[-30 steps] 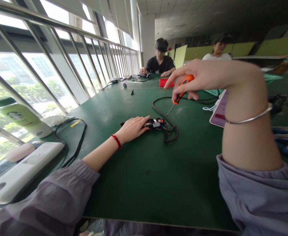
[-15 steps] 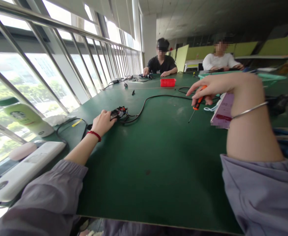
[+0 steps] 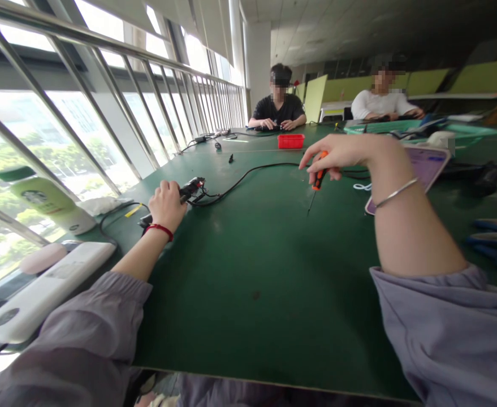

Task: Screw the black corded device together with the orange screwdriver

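Both of my hands are occupied: the left hand is curled palm-down over a dark electronic device, fingers bent around its body, and the right hand pinches an orange-and-black screwdriver by its handle, shaft pointing down. The device lies at the left of the desk, its exposed wiring facing right and a black cable running from that end to the right. I cannot tell how firmly it is gripped, nor whether the screwdriver tip touches the desk; it is well apart from the device. In my judgement, the step in hand is positioning the device with the tool held aside; applying the tool would call for a steady left grip and the tip brought left onto the part. Compared with the frame half a second earlier, the device and left hand sit slightly farther left, the screwdriver has shifted left, and more of the purple-screened phone shows beyond my right forearm. The red tray remains at the far side.
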Motion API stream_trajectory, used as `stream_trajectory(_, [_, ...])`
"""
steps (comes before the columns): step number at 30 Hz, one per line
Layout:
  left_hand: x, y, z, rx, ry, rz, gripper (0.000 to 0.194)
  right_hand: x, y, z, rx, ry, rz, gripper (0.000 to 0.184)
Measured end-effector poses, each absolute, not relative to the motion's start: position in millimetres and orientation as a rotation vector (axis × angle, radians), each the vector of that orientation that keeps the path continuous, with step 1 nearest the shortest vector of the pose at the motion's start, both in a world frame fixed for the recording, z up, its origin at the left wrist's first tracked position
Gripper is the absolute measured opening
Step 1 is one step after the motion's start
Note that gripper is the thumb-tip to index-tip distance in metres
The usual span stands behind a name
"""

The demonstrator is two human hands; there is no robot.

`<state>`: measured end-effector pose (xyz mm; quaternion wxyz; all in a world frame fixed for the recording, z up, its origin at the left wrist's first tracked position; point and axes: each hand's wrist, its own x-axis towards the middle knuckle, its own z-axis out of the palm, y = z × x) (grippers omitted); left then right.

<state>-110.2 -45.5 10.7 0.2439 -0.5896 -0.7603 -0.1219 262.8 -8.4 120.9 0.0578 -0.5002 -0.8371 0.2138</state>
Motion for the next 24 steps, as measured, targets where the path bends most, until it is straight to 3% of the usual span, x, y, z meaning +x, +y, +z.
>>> stream_trajectory(15, [-104.9, -46.4, 9.6, -1.664, -1.853, -0.394, 0.033, 244.5, -5.0, 114.0, -1.538, -2.555, 0.603, 0.031])
stream_trajectory(24, [-43.0, -54.7, -2.4, -2.133, -1.252, -0.412, 0.032, 243.3, -11.3, 118.2, -1.543, -2.584, 0.588, 0.031])
